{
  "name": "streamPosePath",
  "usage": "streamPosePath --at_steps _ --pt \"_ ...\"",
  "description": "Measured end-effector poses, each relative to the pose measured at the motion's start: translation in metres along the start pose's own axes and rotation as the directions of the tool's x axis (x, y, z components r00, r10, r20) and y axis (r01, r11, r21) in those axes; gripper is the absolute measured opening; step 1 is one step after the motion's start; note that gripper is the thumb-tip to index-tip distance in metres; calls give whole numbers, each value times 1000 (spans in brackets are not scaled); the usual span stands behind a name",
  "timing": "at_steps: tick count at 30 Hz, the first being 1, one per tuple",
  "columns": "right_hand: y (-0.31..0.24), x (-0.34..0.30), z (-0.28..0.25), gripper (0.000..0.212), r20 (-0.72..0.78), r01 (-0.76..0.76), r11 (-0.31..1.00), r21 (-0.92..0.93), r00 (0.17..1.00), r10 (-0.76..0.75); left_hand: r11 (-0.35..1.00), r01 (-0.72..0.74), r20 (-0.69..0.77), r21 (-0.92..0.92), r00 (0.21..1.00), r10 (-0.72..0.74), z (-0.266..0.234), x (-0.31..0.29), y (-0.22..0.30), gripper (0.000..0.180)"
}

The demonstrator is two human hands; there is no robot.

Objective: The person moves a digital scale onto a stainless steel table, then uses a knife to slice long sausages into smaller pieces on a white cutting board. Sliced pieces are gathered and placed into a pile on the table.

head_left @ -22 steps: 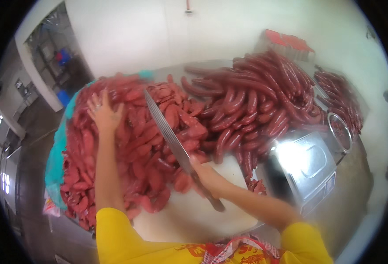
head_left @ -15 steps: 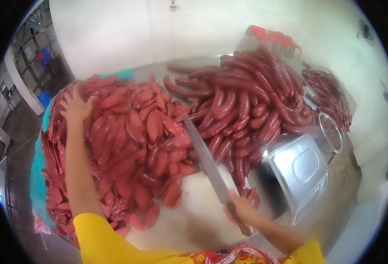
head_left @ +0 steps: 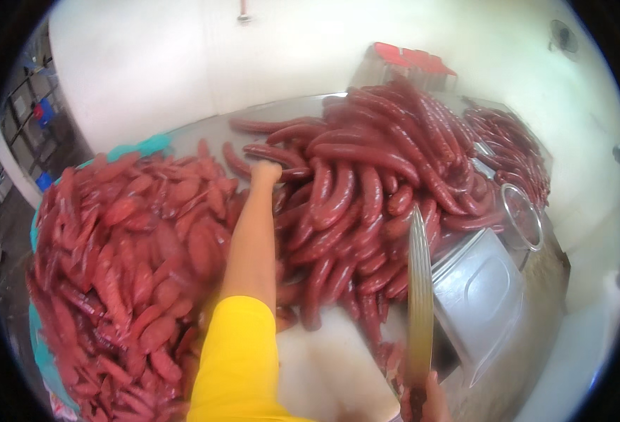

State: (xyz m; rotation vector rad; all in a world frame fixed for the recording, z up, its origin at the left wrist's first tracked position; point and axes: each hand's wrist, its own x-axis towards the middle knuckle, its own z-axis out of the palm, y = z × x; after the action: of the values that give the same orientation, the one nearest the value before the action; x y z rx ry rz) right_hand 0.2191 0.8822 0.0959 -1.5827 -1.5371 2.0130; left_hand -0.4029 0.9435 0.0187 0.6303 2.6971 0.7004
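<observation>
My left hand (head_left: 266, 171) reaches to the far middle and is closed on a long dark-red sausage at the left edge of a big heap of whole sausages (head_left: 373, 151). Its fingers are partly hidden by the back of the hand. At the lower right my right hand (head_left: 433, 402) is shut round the handle of a long knife (head_left: 420, 295), its blade pointing up and away from me. Left of my left arm lies a wide heap of sliced red sausage pieces (head_left: 137, 260). A pale cutting board (head_left: 331, 362) lies between my arms.
Right of the knife stands a metal weighing scale (head_left: 482, 281), with a round wire-rimmed strainer (head_left: 522, 216) beyond it. Thinner sausages (head_left: 514, 144) are heaped at the far right. Red stools (head_left: 415, 58) stand by the wall. Green sheeting (head_left: 141, 146) edges the sliced heap.
My left hand has gone from spread over the sliced pieces to closed among the whole sausages, moving right. The knife has shifted right and nearer me, its blade now more upright. The view has shifted.
</observation>
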Motion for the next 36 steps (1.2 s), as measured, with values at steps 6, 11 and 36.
streamPosePath --at_steps 6,11,36 --pt "-10 -25 -1 55 -77 -64 991 119 994 74 314 308 4 -898 720 -694 45 14 4 91" --pt "-12 -32 -18 70 53 8 1000 21 999 -9 -91 -77 -61 -993 984 -170 -24 -29 -4 16" --pt "-7 -21 -104 69 527 291 853 -434 850 -21 839 -296 -140 457 908 396 17 -650 -94 43"
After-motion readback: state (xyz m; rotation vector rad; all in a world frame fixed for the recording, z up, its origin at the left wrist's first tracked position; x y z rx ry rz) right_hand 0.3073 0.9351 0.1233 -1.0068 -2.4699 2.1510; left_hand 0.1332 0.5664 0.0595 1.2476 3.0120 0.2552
